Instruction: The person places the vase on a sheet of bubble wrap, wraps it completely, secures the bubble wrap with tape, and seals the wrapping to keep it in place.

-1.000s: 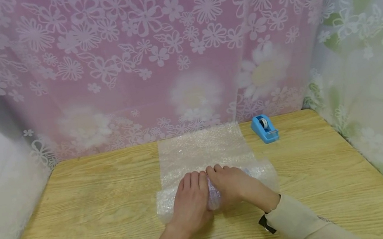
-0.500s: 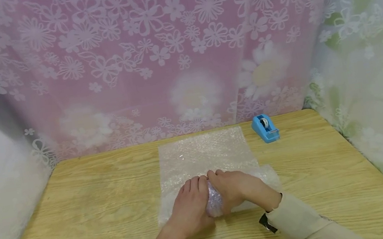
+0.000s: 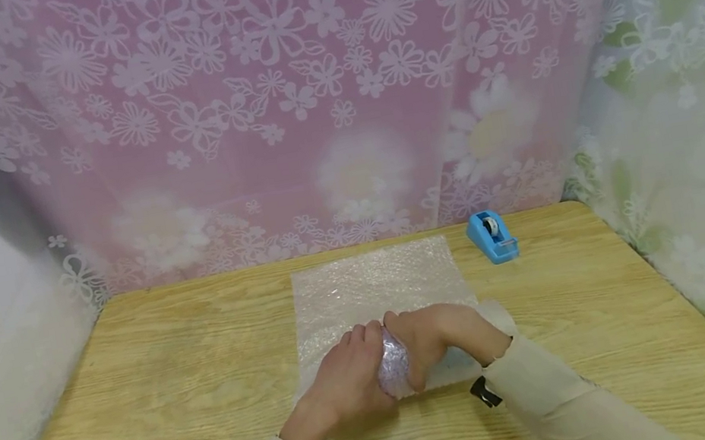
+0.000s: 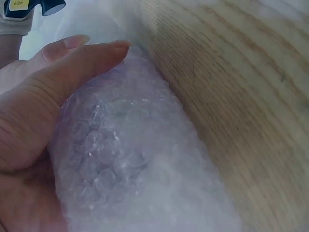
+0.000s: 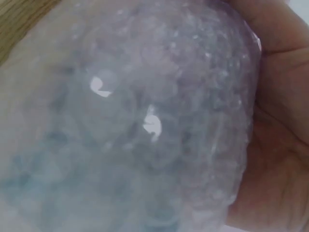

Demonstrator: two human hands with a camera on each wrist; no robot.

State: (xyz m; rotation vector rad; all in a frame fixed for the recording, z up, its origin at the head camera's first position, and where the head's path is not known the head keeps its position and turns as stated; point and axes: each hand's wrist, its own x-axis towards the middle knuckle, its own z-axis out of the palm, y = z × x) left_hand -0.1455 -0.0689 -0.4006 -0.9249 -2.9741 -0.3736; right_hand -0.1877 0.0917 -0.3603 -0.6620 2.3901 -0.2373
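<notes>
A sheet of bubble wrap [image 3: 375, 278] lies flat on the table, its near end rolled up around something purple and bluish. What is inside the bubble-wrap roll [image 4: 130, 145] cannot be made out through the layers. My left hand [image 3: 349, 370] grips the roll from the left, its thumb along the near side in the left wrist view. On the other side my right hand [image 3: 429, 335] holds the same roll, fingers bent over the top. Purple shows in the narrow gap between both hands. The right wrist view has the wrapped bundle [image 5: 145, 121] close up against the palm, with a bluish patch.
A blue tape dispenser [image 3: 492, 237] stands at the back right of the wooden table [image 3: 176, 371]. Behind the table hangs a pink flowered curtain [image 3: 258, 150]. Pale hangings close off both sides.
Both hands have drawn the roll slightly nearer, and the sheet's far edge has slid toward me. The right wrist has bent more. The tape dispenser stays in place.
</notes>
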